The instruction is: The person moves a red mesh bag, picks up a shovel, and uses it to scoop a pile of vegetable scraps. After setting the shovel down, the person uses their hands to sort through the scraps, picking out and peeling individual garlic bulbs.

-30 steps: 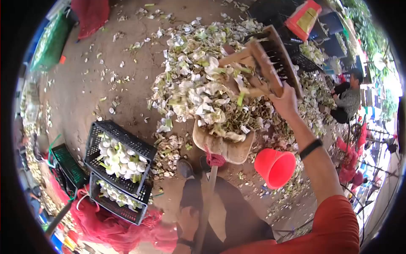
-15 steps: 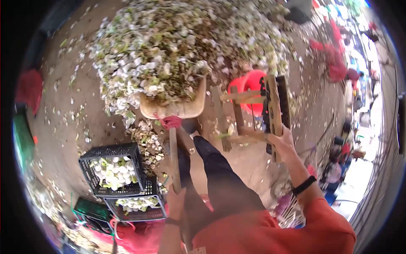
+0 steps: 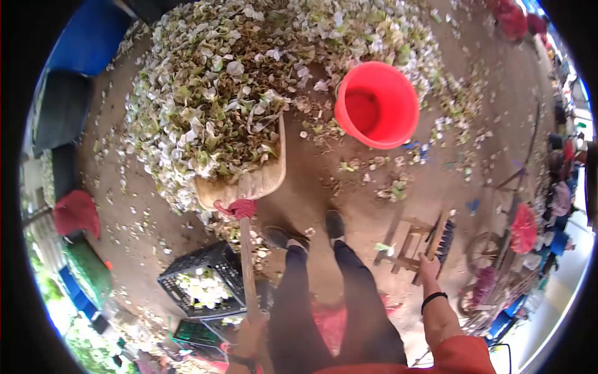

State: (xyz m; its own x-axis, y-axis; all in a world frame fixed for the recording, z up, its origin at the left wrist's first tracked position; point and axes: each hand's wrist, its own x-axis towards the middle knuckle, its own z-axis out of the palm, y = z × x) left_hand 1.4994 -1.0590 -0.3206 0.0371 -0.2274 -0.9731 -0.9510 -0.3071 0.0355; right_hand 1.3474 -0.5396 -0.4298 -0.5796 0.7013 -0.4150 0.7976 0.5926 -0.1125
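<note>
Only the head view here, and the fisheye warps everything near the edges, so take the outer bits with a pinch of salt.

The left hand [image 3: 249,327] sits low in the frame, wrapped around the long wooden handle of the shovel [image 3: 246,187]. It's small and partly cut off near the bottom edge, so I can see it's closed on the handle, but the individual fingers are mush. The shovel's wide scoop lies on the ground with its front edge buried in the pile of husks and trimmings [image 3: 249,81], a red rag tied where the handle meets the scoop.

The right hand [image 3: 428,269] is closed around the top of a wooden rake-like tool [image 3: 430,240] held down at the person's side. The tool's dark toothed part is foreshortened and hard to read.

A red bucket [image 3: 377,104] lies tipped at the edge of the pile, mouth facing the camera. Two black crates [image 3: 202,290] with pale bulbs sit by the left leg; the lower one is mostly hidden. The feet stand on bare dirt floor [image 3: 349,187] just behind the scoop. The right edge is too smeared to make out.
</note>
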